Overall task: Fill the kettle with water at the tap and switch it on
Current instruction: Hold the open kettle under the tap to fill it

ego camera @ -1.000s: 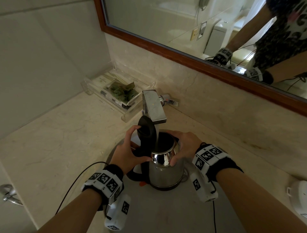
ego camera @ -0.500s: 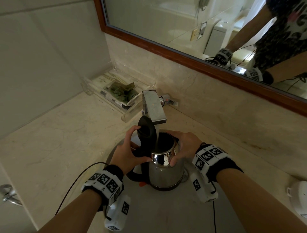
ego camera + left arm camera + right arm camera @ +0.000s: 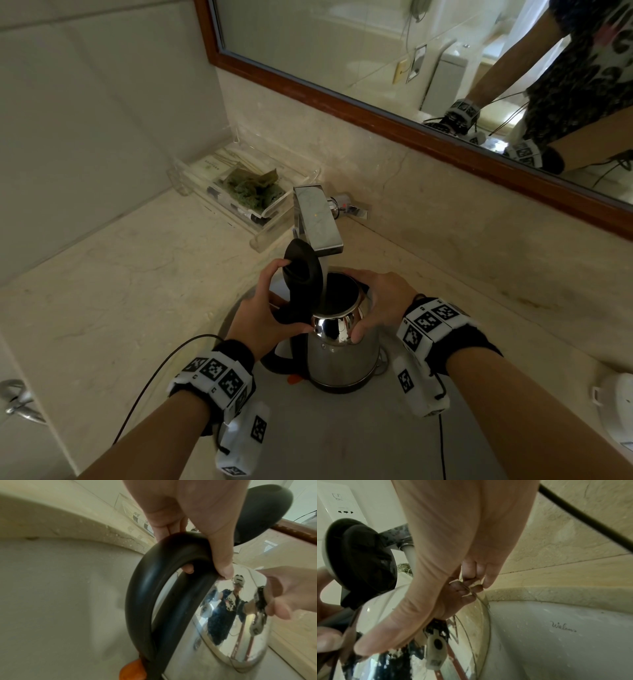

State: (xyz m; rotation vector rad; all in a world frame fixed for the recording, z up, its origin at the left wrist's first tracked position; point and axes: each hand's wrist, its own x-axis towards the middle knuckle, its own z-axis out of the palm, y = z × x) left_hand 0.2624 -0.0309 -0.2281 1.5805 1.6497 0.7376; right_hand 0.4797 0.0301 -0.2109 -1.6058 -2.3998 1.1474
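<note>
A steel kettle stands upright in the basin under the square chrome tap. Its black lid is flipped up. A thin stream of water runs from the spout into the open mouth. My left hand grips the black handle, thumb across its top and reaching the steel shoulder. My right hand holds the kettle's upper body, fingers curled over the far rim and thumb on the shiny shoulder. An orange switch sits at the handle's base.
A clear tray with packets lies behind the tap on the left. A wood-framed mirror runs along the back wall. A white round object sits on the counter at the right. A black cable trails from my left wrist.
</note>
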